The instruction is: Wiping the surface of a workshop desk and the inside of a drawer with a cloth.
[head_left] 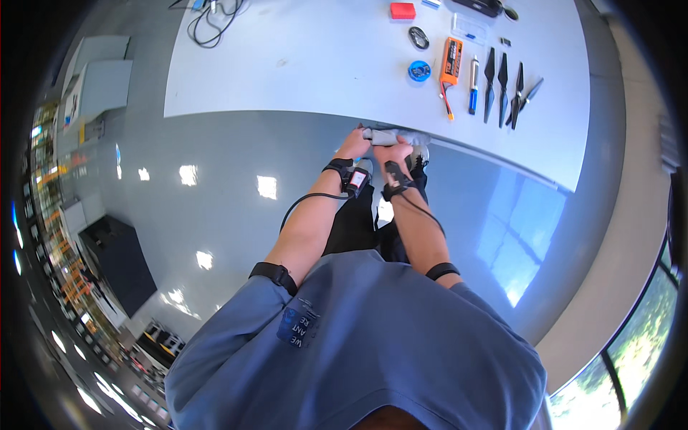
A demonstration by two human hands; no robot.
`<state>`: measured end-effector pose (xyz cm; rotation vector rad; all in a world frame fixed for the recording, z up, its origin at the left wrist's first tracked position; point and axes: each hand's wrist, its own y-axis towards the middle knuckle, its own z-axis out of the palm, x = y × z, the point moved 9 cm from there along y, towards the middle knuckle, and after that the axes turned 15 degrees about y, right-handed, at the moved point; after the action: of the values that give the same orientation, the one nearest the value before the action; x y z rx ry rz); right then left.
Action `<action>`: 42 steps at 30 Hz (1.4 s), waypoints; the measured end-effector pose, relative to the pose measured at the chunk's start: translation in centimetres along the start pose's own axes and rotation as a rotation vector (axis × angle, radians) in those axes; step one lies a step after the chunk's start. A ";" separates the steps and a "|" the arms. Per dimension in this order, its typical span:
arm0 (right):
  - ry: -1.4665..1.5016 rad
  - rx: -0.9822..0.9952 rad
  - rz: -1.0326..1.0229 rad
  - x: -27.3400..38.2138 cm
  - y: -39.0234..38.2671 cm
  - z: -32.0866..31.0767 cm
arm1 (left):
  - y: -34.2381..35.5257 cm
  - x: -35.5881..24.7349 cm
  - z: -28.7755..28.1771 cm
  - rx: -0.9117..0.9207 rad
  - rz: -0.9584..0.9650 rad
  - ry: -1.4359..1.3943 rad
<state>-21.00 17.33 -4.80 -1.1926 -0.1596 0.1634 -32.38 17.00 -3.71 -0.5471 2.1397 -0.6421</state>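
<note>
Just off the near edge of the white table [315, 86], my left hand [354, 142] grips the left end of a light grey rolled item [382, 137], which could be cloth or soft packing; I cannot make out which. My right hand [394, 152] is closed on the same item, to the right of and a little below my left. A paler, crumpled part sticks out to the right of my right hand, partly hidden. Both wrists carry black strapped devices with cables, and my shoes and dark trousers show beneath.
The table holds an orange battery [451, 61], a blue round case [419, 70], a blue-silver tube [474, 86], several black propellers [502, 86], a red block [403, 11], a clear box [467, 27] and cables [211, 29]. A dark cabinet [118, 258] stands left, windows [638, 337] right.
</note>
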 end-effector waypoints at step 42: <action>0.181 0.169 0.108 4.0 -3.4 1.9 | -8.9 2.4 -9.1 0.007 -0.200 -1.409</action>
<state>-17.34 18.70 -0.83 -1.0414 0.0763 0.1596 -39.63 11.02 5.23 -0.8591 0.7590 -0.1963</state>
